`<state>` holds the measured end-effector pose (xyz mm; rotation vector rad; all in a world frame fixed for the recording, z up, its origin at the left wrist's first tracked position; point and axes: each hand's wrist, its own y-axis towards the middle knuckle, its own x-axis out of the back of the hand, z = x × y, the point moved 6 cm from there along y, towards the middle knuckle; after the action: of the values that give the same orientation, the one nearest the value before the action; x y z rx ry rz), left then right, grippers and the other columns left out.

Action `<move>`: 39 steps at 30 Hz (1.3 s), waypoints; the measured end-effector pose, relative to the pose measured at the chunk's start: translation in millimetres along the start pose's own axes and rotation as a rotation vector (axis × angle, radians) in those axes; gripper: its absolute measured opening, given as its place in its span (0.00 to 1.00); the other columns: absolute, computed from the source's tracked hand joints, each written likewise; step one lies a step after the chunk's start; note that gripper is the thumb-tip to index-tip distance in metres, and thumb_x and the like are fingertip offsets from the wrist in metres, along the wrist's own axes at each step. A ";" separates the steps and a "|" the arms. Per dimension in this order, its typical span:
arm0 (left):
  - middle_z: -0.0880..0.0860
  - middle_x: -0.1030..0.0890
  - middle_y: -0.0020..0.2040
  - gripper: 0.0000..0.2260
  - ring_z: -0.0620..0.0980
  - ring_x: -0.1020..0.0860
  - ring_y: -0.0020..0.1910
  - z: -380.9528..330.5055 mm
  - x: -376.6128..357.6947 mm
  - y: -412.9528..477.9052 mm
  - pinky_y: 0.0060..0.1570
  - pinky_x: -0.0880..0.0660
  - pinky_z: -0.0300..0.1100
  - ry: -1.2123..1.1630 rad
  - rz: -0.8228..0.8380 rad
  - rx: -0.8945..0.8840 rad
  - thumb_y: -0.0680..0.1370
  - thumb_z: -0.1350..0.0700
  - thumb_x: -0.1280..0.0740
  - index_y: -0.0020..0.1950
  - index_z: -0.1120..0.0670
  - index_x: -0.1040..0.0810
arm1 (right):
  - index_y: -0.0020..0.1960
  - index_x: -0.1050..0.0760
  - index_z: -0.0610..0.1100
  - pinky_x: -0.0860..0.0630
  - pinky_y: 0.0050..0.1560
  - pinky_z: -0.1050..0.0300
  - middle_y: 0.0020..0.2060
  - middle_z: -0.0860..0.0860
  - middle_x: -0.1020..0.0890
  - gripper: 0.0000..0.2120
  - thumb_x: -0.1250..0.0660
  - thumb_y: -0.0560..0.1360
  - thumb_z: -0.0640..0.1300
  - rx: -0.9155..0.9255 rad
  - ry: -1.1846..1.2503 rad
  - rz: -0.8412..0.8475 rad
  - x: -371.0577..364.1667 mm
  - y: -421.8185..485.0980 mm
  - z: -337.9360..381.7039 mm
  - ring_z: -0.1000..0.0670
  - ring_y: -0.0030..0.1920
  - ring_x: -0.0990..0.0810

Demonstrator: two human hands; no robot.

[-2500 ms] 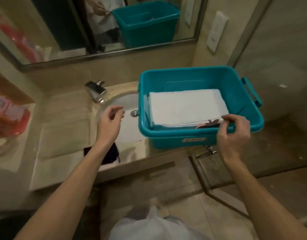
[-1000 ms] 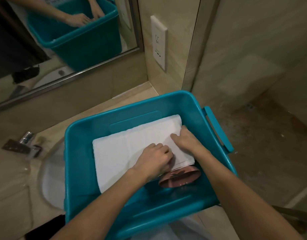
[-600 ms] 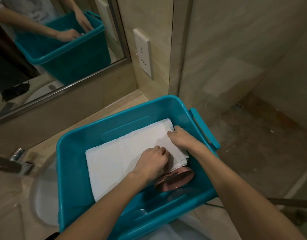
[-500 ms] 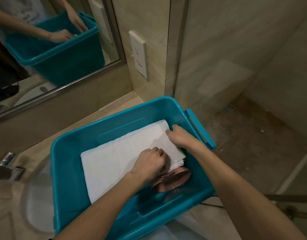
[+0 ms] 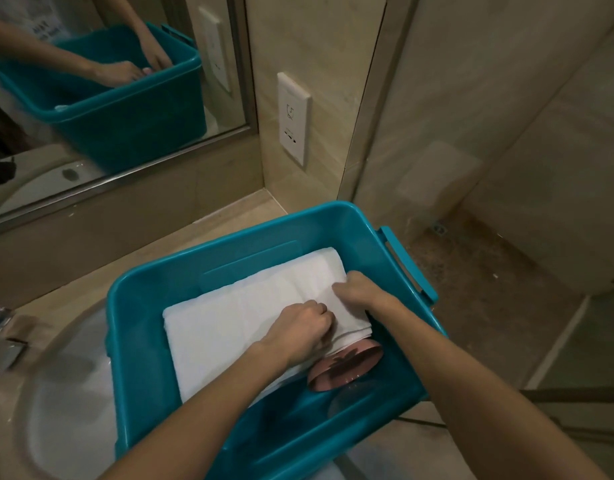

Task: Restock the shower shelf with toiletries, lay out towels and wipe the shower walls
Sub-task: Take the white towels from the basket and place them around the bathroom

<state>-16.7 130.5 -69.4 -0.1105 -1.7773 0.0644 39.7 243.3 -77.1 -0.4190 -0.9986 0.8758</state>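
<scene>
A teal plastic bin (image 5: 149, 341) sits on the vanity counter, partly over the sink. Inside lies a stack of folded white towels (image 5: 229, 317). My left hand (image 5: 303, 332) is curled on the near right part of the stack, its fingers pinching the towel edge. My right hand (image 5: 359, 292) grips the towels' right end, fingers tucked around the fold. A round pink container (image 5: 347, 363) lies on its side under the towels' near right corner, partly hidden by them.
A white sink (image 5: 66, 403) with a chrome faucet (image 5: 2, 334) lies left of the bin. A mirror (image 5: 108, 81) hangs behind the counter, a wall socket (image 5: 293, 117) to its right. The glass shower enclosure (image 5: 489, 150) and brown shower floor (image 5: 489, 271) are at right.
Both hands went from outside the bin onto the towels' right end and have stayed there for the last second. My view has swung right toward the shower.
</scene>
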 end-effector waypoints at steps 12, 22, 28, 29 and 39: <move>0.53 0.20 0.49 0.16 0.55 0.23 0.50 14.4 -13.9 -13.8 0.48 0.23 0.51 -0.216 0.014 0.164 0.80 0.48 0.44 0.57 0.51 0.20 | 0.46 0.28 0.39 0.27 0.40 0.54 0.39 0.47 0.23 0.13 0.30 0.71 0.49 -0.019 0.064 -0.201 -8.0 -0.8 -1.6 0.43 0.45 0.20; 0.50 0.25 0.66 0.27 0.45 0.27 0.65 62.0 -5.2 -49.9 0.64 0.32 0.39 -0.953 0.279 0.331 0.80 0.44 0.33 0.77 0.45 0.36 | 0.54 0.19 0.40 0.16 0.48 0.52 0.48 0.46 0.13 0.14 0.25 0.71 0.45 -0.013 0.382 0.033 2.0 -3.0 0.6 0.47 0.46 0.14; 0.57 0.27 0.69 0.20 0.57 0.29 0.68 133.5 1.0 -119.3 0.68 0.31 0.53 -0.920 -0.388 1.136 0.78 0.49 0.32 0.69 0.53 0.27 | 0.45 0.22 0.41 0.21 0.38 0.52 0.43 0.44 0.15 0.23 0.29 0.61 0.59 0.038 0.001 -0.202 20.6 -9.3 15.4 0.45 0.42 0.16; 0.58 0.29 0.70 0.23 0.59 0.31 0.69 132.8 -0.7 -130.2 0.69 0.33 0.55 -0.875 -0.371 1.212 0.78 0.49 0.32 0.71 0.55 0.28 | 0.44 0.23 0.41 0.21 0.38 0.52 0.42 0.45 0.16 0.22 0.30 0.62 0.59 0.052 -0.080 -0.246 24.7 -12.0 19.9 0.45 0.41 0.16; 0.56 0.21 0.53 0.20 0.56 0.22 0.49 108.2 -30.2 -157.8 0.46 0.24 0.46 -1.403 -0.378 1.494 0.77 0.54 0.35 0.67 0.58 0.32 | 0.43 0.26 0.44 0.25 0.36 0.53 0.36 0.48 0.20 0.17 0.32 0.70 0.58 0.099 -0.309 -0.450 53.9 -34.4 33.1 0.46 0.37 0.20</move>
<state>-122.6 -27.8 -104.7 1.6875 -2.5077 1.4231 39.9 263.1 -7.9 0.0345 -1.2652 0.5853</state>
